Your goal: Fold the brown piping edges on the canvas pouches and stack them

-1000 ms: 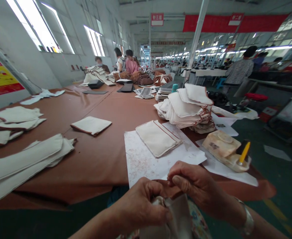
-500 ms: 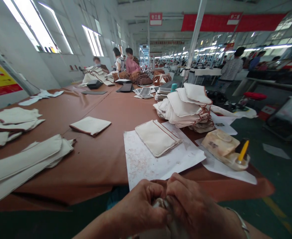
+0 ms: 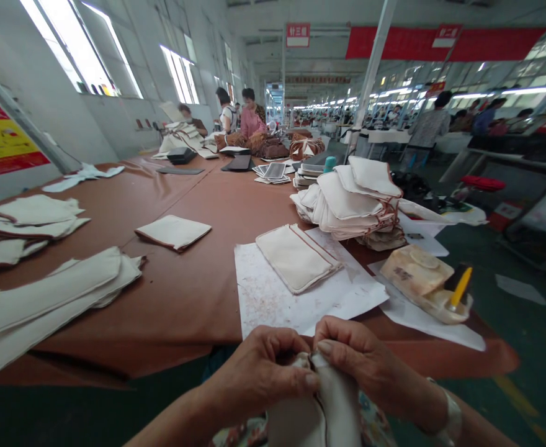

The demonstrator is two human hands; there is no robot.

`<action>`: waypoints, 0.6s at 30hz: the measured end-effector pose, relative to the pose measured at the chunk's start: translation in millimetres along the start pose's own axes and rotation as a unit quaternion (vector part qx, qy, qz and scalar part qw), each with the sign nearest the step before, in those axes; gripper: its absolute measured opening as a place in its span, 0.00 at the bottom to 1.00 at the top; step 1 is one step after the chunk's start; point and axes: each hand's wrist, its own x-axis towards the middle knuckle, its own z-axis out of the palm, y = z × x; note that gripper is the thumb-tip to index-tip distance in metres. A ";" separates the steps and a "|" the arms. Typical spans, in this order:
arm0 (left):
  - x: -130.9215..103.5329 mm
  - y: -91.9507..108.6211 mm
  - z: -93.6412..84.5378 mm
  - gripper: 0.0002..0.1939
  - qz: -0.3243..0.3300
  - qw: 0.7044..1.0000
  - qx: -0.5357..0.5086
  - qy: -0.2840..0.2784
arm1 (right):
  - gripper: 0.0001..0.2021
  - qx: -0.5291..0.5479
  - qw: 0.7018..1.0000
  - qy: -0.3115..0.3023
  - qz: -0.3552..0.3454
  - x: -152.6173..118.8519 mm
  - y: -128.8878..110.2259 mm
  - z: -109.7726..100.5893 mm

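At the table's front edge, my left hand (image 3: 266, 363) pinches the top edge of a cream fabric piece (image 3: 340, 406) between thumb and fingers. My right hand (image 3: 368, 360) grips the same edge just beside it, thumb on the near side. A dark seam runs down the hanging piece between the two hands. Beyond them, a flat cream fabric panel (image 3: 296, 257) with brown edging rests on a white paper sheet (image 3: 264, 304) strewn with small brown scraps.
A pile of cream panels (image 3: 347, 198) stands at the right, behind a cut plastic container (image 3: 415, 273) holding a yellow-handled tool (image 3: 460, 288). More cream pieces (image 3: 59, 298) lie at the left of the brown-covered table (image 3: 193, 298), with a single panel (image 3: 175, 231) mid-table. People (image 3: 252, 115) are farther back.
My hands have turned and opened out a little, and more of the cream piece with its seam now shows below them. The view has shifted slightly left.
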 end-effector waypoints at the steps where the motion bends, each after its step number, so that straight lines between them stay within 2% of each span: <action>1: -0.1 0.9 -0.2 0.17 0.001 1.000 -0.010 -0.001 | 0.16 0.006 1.000 0.001 0.003 0.3 0.9 -0.1; 4: -0.3 4.5 -1.0 0.13 0.000 1.000 -0.009 0.000 | 0.16 0.023 1.000 0.004 0.012 2.3 2.8 -1.2; 8: 0.5 6.8 -1.0 0.09 -0.009 0.998 0.053 0.031 | 0.16 0.020 1.000 0.005 -0.002 4.9 1.2 -0.3; 12: 1.5 6.1 2.8 0.08 -0.004 0.993 0.098 0.063 | 0.15 -0.053 0.997 0.018 -0.046 4.6 -2.0 4.7; 18: -0.3 11.7 11.0 0.08 0.011 0.976 0.205 0.076 | 0.05 -0.176 0.980 0.071 -0.067 1.9 -2.5 11.1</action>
